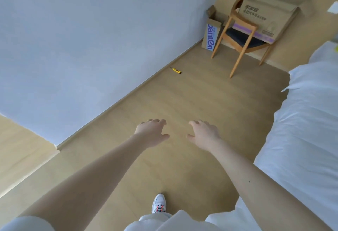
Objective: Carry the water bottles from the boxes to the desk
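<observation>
Two cardboard boxes stand in the far right corner. The large open box point(268, 18) rests on a wooden chair point(241, 38). A smaller open box with blue lettering point(212, 33) stands on the floor beside the chair. No water bottles or desk are visible. My left hand point(152, 133) and my right hand point(204, 134) are stretched out in front of me over the floor, palms down, fingers loosely curved, holding nothing. Both are far from the boxes.
A yellow utility knife point(176, 70) lies on the wooden floor near the blue-grey wall point(91, 48). A bed with white sheets point(307, 121) runs along the right. My white shoe point(159, 203) shows at the bottom. Open floor stretches toward the chair.
</observation>
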Demonstrator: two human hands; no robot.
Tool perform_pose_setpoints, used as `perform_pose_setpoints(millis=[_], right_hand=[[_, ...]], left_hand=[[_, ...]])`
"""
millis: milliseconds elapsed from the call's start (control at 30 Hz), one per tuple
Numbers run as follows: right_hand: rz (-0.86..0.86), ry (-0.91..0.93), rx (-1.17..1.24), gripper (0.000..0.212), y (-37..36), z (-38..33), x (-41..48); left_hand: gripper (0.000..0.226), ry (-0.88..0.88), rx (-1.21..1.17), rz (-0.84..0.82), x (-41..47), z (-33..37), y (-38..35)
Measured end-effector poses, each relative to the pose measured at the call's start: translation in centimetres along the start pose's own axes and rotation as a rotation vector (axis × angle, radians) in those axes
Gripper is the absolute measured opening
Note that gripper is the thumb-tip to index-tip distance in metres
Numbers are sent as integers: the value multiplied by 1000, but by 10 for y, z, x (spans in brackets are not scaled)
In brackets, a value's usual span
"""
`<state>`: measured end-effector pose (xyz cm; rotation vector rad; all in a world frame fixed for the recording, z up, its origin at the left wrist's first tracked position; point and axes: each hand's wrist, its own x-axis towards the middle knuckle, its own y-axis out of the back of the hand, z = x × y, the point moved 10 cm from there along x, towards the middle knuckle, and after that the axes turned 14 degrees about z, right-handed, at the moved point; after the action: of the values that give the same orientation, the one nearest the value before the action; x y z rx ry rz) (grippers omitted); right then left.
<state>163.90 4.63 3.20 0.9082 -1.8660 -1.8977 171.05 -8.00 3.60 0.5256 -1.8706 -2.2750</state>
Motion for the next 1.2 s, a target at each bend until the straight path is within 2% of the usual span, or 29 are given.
perform_pose_setpoints(millis=[267, 600, 933, 1200], right_hand=[[69, -148, -6, 51, 53, 32, 64], [74, -193, 35, 50, 67, 91, 157], [136, -217, 126, 52, 110, 215, 279], [124, -279, 149, 53, 120, 305, 330]], left_hand=[[54, -179, -17, 16, 102, 16, 37], [53, -233, 12, -22, 217, 46, 40], [49, -239, 88, -4, 378, 122, 79], [50, -305, 126, -25, 469, 196, 80]])
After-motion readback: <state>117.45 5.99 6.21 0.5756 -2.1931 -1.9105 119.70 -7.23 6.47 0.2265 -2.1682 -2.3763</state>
